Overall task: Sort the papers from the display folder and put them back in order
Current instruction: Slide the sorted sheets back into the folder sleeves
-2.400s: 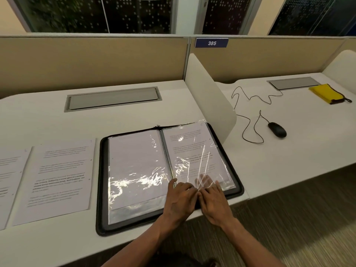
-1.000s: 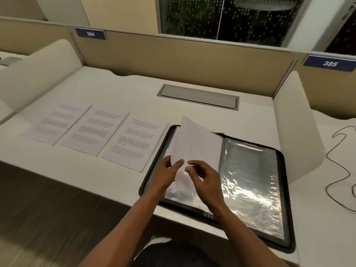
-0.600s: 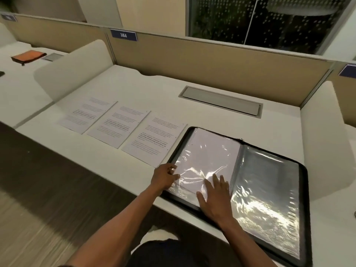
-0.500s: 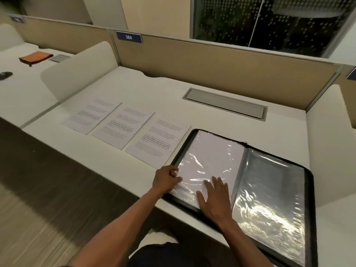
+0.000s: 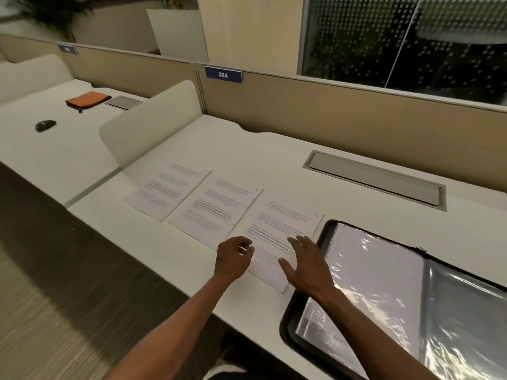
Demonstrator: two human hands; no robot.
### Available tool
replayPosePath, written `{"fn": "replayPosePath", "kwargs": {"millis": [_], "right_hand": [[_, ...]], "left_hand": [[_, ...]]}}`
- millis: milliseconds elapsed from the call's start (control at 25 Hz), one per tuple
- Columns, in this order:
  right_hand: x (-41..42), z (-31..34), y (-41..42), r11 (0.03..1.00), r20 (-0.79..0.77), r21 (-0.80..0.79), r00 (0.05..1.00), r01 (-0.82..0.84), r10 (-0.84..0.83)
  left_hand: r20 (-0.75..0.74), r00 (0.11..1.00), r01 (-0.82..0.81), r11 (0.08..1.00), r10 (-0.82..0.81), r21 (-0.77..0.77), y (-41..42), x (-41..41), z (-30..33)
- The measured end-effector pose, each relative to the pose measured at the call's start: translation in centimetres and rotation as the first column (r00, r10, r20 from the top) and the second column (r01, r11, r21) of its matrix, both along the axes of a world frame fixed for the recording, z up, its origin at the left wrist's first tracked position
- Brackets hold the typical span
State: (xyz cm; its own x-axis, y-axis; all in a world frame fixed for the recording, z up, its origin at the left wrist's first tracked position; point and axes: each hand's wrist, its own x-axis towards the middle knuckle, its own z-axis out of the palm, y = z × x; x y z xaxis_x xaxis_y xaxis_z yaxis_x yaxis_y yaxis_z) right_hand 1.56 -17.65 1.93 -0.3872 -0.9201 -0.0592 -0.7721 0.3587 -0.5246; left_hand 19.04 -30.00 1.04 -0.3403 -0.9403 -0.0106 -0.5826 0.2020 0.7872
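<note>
Right hand [image 5: 307,266], fingers spread and relaxed, hovers over the nearest printed paper [image 5: 277,237]; left hand [image 5: 233,260], loosely curled and holding nothing, sits at that paper's left edge. The open display folder [image 5: 323,234] lies just right.

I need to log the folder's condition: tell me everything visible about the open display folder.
The display folder lies open and flat at the desk's near edge, right of three loose printed sheets. It has a black, round-cornered border and glossy, wrinkled clear plastic sleeves that catch glare. The left sleeve shows a white sheet inside; the right looks grey. Its right side runs out of frame. The right forearm crosses its near left corner.
</note>
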Motion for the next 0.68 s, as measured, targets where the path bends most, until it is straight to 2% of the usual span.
{"fn": "replayPosePath", "kwargs": {"millis": [120, 440, 560, 680], "right_hand": [[2.9, 0.1, -7.3, 0.999, 0.013, 0.003, 0.999, -0.044, 0.044], [10.0, 0.4, -22.7, 0.988, 0.000, 0.047, 0.989, -0.146, 0.147], [12.4, 0.6, -26.4, 0.978, 0.005, 0.074, 0.981, -0.194, 0.195], [14.1, 0.8, -29.5, 0.958, -0.004, 0.130, 0.966, -0.257, 0.259]], "left_hand": [[-0.006, 0.998, -0.067, 0.997, 0.067, -0.046, -7.7, 3.9, -0.3], [0.113, 0.964, -0.229, 0.967, 0.242, -0.115, -25.0, 12.8, -1.4], [0.226, 0.932, -0.270, 0.959, 0.284, -0.092, -30.5, 15.1, -1.8], [0.418, 0.862, -0.306, 0.952, 0.288, -0.026, -35.3, 17.3, -2.2]]}}
